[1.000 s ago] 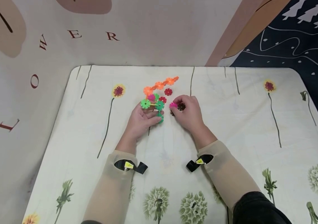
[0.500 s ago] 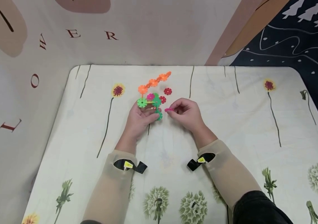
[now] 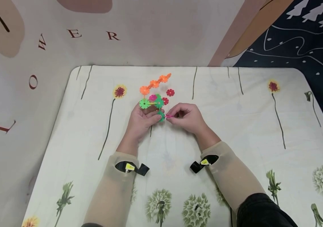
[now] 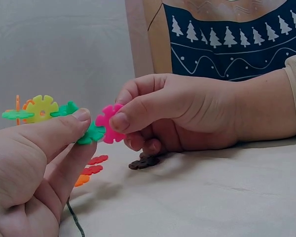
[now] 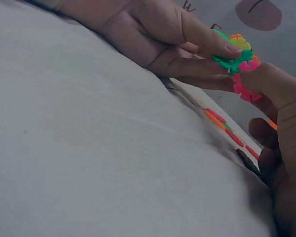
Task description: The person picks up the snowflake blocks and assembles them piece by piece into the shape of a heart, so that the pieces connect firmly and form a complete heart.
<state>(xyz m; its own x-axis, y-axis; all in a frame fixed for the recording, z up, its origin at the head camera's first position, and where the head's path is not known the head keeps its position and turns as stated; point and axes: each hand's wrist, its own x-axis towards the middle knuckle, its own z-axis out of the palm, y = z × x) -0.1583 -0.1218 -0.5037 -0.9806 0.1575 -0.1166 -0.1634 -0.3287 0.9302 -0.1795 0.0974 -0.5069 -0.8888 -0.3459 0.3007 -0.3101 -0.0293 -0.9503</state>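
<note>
My left hand (image 3: pixel 142 121) pinches the end of a joined chain of plastic flower-shaped connector discs. A green disc (image 4: pixel 92 133) sits between its thumb and fingers. Farther along come a yellow disc (image 4: pixel 42 109), seen face-on in the left wrist view, and a run of orange discs (image 3: pixel 154 84) reaching up and away. My right hand (image 3: pixel 188 118) holds a notched pink flower disc (image 4: pixel 108 123) between thumb and index finger. That disc's edge meets the edge of the green one, overlapping it in both wrist views.
Two red discs (image 3: pixel 170 92) lie on the tablecloth behind the hands, with another pink disc (image 3: pixel 152 97) to their left. Dark discs (image 4: pixel 143 162) lie beneath my right hand. The flower-printed table (image 3: pixel 235 126) backs onto a wall with letters (image 3: pixel 112 35).
My right hand has lifted the pink disc from beside the dark ones and brought it left and nearer, against the green disc. The left hand's chain has shifted slightly left.
</note>
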